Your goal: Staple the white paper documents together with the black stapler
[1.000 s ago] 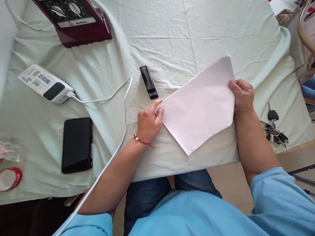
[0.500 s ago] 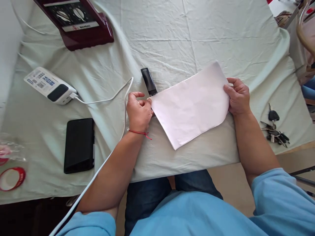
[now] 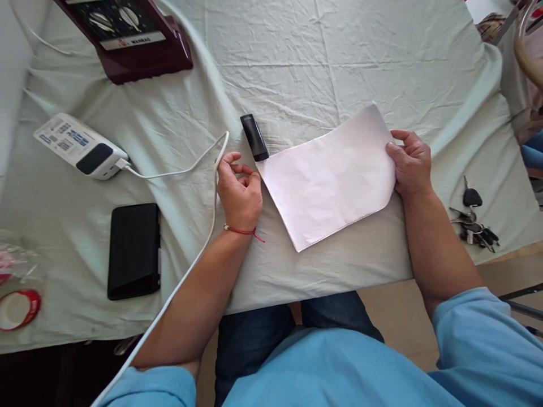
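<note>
A folded white paper [image 3: 331, 178] lies slanted in front of me. My right hand [image 3: 411, 161] pinches its right edge, thumb on top. At the paper's upper left corner is a small black stapler [image 3: 254, 138], its near end over the corner. Just left of the paper, my left hand [image 3: 240, 189] is loosely curled with its fingers partly apart. Nothing shows in it, and it is off the paper. A white cable [image 3: 215, 198] runs right beside its fingers.
To the left lie a white power bank [image 3: 80, 146] and a black phone [image 3: 134, 251]. A maroon appliance with dials [image 3: 139, 51] stands at the back left. Red tape roll [image 3: 31, 308] is at the far left; keys [image 3: 473, 217] lie at the right. A pale cloth [image 3: 275, 85] covers the table.
My left hand has let go of the paper's corner and drawn slightly left. The stapler's near end now covers that corner. My right hand keeps its hold.
</note>
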`<state>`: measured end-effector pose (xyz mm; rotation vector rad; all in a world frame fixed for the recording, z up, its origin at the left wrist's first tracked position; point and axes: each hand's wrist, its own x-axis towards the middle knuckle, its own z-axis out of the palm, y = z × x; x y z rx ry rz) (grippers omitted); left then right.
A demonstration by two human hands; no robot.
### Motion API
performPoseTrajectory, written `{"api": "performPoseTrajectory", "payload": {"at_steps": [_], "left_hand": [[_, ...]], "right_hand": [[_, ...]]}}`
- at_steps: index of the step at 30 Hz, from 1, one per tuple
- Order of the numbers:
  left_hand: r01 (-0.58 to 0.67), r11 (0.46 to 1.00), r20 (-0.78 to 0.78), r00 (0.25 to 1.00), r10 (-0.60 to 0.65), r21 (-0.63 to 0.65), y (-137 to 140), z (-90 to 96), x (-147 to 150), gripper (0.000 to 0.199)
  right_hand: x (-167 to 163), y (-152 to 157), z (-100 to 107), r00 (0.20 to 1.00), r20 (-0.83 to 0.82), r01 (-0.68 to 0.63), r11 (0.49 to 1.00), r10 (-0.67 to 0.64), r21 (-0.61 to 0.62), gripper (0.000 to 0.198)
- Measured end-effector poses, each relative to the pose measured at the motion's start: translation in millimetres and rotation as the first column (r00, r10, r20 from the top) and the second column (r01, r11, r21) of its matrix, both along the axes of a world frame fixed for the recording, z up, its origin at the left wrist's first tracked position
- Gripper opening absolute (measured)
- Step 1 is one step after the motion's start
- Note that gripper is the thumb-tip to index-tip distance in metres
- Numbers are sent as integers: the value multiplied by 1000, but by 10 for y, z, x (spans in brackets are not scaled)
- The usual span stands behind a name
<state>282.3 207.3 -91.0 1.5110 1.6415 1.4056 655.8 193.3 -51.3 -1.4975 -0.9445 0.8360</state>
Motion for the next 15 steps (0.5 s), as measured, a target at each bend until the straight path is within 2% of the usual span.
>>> {"api": "performPoseTrajectory", "payload": {"at_steps": [3,8,11,15], "left_hand": [[41,997,-126,991,-32,72,-38,12,-3,61],[74,994,-283,958,-50,76,-69,88,-23,63],[67,997,-348,936,-50,38,-71,135,-21,64],[64,998,-406,912,-57,2,-62,174,0,65]], "right_hand": [[53,22,-68,998,55,-5,1000,5,0,55],[189,63,-214,966,252,-63,998,65,-20,52],[195,61,-231,967,247,-62,998,63,-13,52],[102,21,-148,988,150,-27,999,20,43,45]]}}
